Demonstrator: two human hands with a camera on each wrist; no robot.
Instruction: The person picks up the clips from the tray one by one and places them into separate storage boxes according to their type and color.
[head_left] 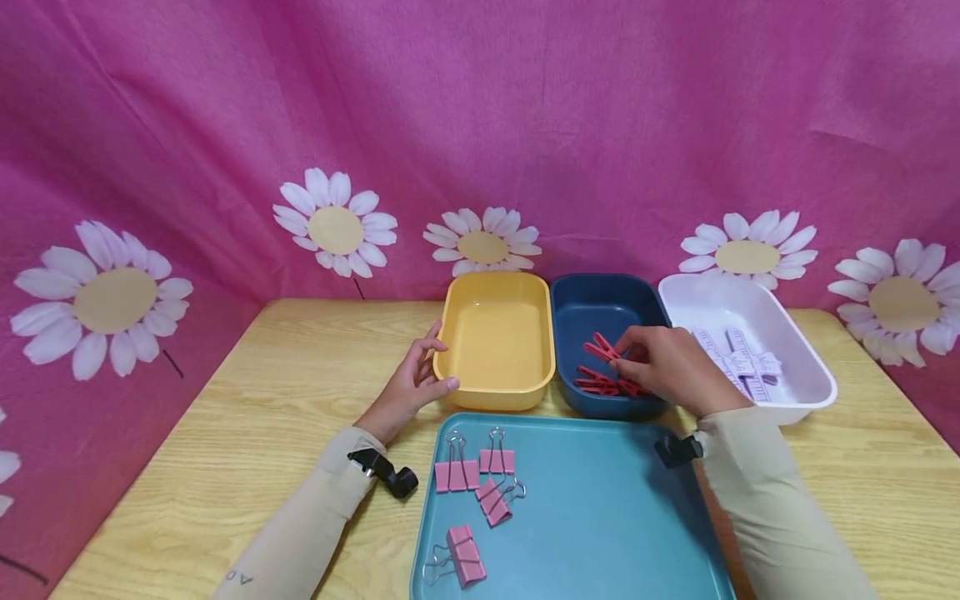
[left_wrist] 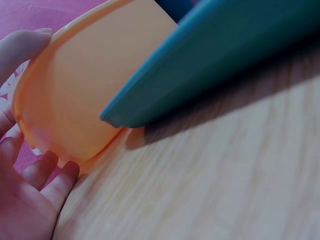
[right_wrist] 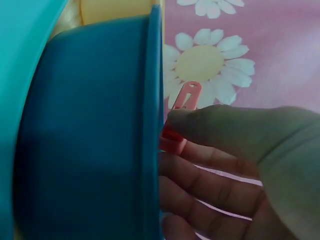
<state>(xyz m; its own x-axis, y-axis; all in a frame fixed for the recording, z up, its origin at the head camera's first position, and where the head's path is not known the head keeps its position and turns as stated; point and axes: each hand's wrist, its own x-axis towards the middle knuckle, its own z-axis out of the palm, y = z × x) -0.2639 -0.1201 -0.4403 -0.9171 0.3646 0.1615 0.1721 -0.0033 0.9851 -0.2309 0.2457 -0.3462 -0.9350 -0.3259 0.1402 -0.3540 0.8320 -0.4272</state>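
Note:
My right hand pinches a red clothespin between thumb and fingers over the near part of the dark blue bin. Inside that bin lie more red clothespins, partly hidden by the hand. My left hand touches the left side of the yellow bin, fingers spread along its wall. In the left wrist view the thumb lies at that bin's rim and the other fingertips rest low against its side. Nothing lies inside the yellow bin.
A teal tray lies in front of the bins, with several pink binder clips on its left side. To the right, a white bin holds pale strips with ruler-like marks. A flowered pink cloth hangs behind the wooden table.

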